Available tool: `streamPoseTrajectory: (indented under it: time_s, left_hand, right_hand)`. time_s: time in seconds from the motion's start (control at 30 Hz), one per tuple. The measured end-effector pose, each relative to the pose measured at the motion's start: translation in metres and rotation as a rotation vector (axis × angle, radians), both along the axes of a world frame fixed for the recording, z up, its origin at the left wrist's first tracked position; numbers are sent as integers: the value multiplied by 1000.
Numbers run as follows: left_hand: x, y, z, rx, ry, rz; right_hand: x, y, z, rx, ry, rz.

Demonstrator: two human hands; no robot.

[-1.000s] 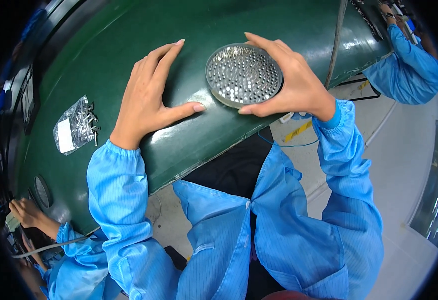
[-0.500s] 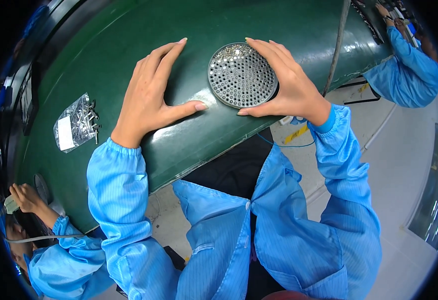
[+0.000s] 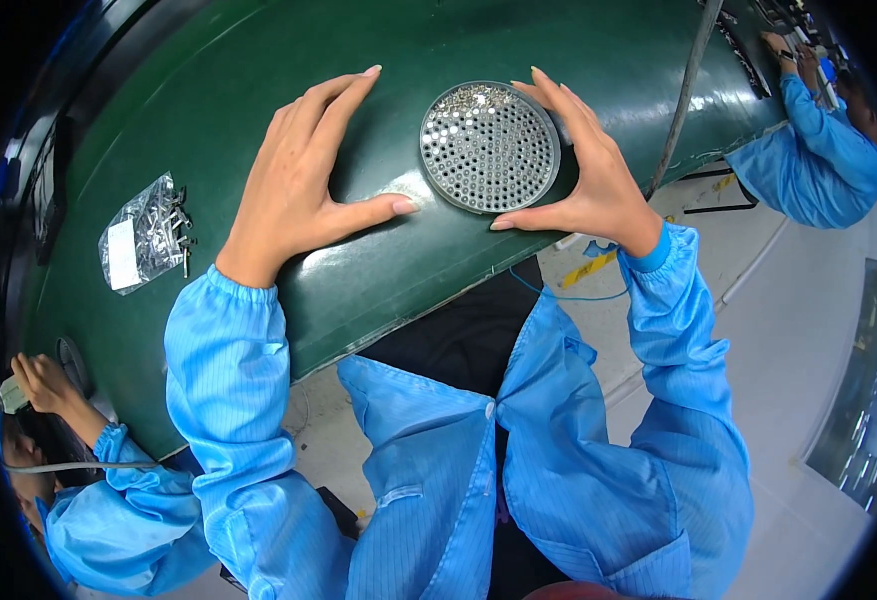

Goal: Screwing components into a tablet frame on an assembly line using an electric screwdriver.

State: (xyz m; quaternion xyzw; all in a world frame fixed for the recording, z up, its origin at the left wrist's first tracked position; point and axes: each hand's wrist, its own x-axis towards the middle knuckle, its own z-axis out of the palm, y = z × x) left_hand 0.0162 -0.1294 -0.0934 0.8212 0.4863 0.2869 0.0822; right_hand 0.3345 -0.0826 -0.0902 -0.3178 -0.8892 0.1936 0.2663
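1. A round metal tray (image 3: 489,146) full of small holes sits on the green table (image 3: 258,60), near the top middle of the picture.
2. The right hand (image 3: 583,170) is open wide. Its fingers curve along the tray's right rim and its thumb lies under the bottom edge, so it cups the tray and does not pinch it.
3. The left hand (image 3: 303,180) is open and lies flat on the table, just left of the tray. Its thumb points at the tray but looks a little apart from it. It holds nothing.
4. Some holes near the tray's top edge have small shiny pins in them. Many of the other holes look bare.
5. A clear bag (image 3: 143,232) of small metal parts lies at the left of the picture, well away from both hands.
6. To do this well, it seems best to keep the tray flat and steady with soft touches on both sides, so no pins jump out.
7. Other people in blue sleeves work at the lower left and upper right.
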Motion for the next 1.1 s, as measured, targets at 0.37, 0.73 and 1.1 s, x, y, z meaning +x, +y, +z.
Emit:
streamPoseTrajectory:
  time_s: [0.37,0.73,1.1]
  left_hand:
    - [3,-4,3,64,-23,-14]
    - [1,-5,6,37,9,-5]
    - [-3,-2,-2,34,3,-3]
  right_hand:
    - [-4,-3,0,97,12,-4]
    - [-6,-5,2,82,21,-16]
    - [1,-5,-2,14,25,-31]
